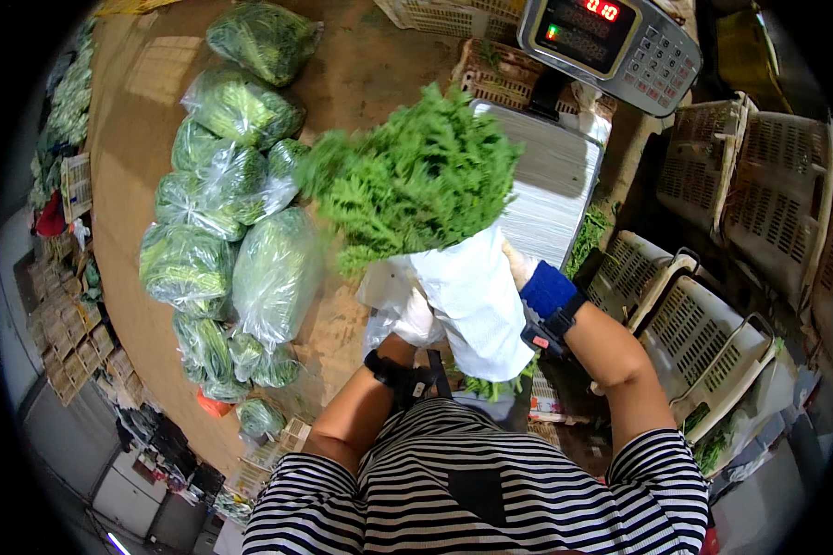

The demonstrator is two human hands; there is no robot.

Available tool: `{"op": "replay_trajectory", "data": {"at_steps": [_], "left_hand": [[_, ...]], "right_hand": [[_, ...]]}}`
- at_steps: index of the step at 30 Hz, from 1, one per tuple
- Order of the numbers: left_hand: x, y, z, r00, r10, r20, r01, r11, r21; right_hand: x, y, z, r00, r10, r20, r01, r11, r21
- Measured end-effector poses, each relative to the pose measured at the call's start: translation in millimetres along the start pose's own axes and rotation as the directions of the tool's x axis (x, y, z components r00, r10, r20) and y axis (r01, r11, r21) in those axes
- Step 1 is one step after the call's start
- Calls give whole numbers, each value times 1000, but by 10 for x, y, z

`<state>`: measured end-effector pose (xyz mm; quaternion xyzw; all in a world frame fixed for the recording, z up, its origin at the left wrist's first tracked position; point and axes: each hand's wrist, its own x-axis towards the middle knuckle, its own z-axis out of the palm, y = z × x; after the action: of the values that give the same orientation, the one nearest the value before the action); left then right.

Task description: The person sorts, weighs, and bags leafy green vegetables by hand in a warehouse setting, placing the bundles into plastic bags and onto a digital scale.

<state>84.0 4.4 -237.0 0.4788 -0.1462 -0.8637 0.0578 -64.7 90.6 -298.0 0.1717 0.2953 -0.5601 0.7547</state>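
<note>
A large bunch of feathery leafy greens (423,180), its lower part rolled in a white wrapping sheet (468,298), is held up in front of my body. My left hand (416,320), in a white glove, grips the wrap from the left, beside a loose flap. On the other side my right hand (519,263), gloved with a blue cuff, holds the wrap's upper edge; its fingers are partly hidden behind the sheet. Stem ends (493,387) stick out below. The leaves overlap the view of a scale's metal platform (548,187).
Several plastic-bagged bundles of greens (274,270) line the brown ground on the left. The scale's display unit (611,48), lit red, stands at the upper right. White plastic crates (708,347) crowd the right side, and loose greens (586,239) lie beside the platform.
</note>
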Motion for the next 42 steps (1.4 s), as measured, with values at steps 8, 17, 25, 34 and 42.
{"op": "replay_trajectory", "data": {"at_steps": [8,17,25,34,42], "left_hand": [[-243,498,572,892,-176,416,163,984,67],[-587,243,1032,839,168,517,-398,837,375],[-986,381,1501,847,269,459,-454,814,363],[-776,470,1364,896,262,358,-415,779,470],[-800,559,1124,833,-180,523,-31,929,369]], "right_hand": [[-657,-199,708,991,-130,10,129,989,68],[-1560,-48,1114,937,-345,49,347,937,-38],[-1764,-40,1284,896,-441,56,444,895,-53],[-1610,-118,1386,891,-451,56,454,889,-55],[-1720,-223,1428,887,-462,8,462,886,-44]]}}
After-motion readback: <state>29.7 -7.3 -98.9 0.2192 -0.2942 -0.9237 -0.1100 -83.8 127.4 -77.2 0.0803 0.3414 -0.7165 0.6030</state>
